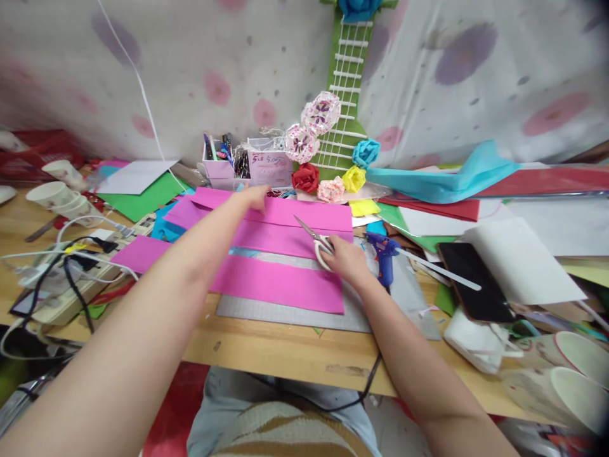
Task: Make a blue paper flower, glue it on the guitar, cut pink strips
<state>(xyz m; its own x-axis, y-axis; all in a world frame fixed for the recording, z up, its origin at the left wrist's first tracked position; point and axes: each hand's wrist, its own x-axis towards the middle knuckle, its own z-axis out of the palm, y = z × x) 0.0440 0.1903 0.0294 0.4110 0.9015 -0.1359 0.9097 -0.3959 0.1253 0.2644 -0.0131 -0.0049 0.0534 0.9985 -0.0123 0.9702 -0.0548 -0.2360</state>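
My right hand point(348, 259) is closed around the white handles of a pair of scissors point(309, 230), whose blades point away to the upper left over pink paper. My left hand point(255, 198) reaches to the far edge of a folded pink sheet point(304, 216); its fingers look curled, and whatever is between them is hidden. Nearer to me lies a pink paper strip point(285, 285) on a grey cutting mat point(295, 317). Another pink piece point(143, 252) sticks out to the left beneath my forearm. Just right of my right hand rests a blue glue gun point(384, 257) with a white stick in it.
Behind the paper stand a pen box point(219, 168) and a green panel with paper flowers point(342, 114). A cabled power strip point(71, 292) and paper cups point(76, 206) occupy the left. A phone point(469, 279), a white paper roll point(523, 260) and more cups point(571, 387) crowd the right.
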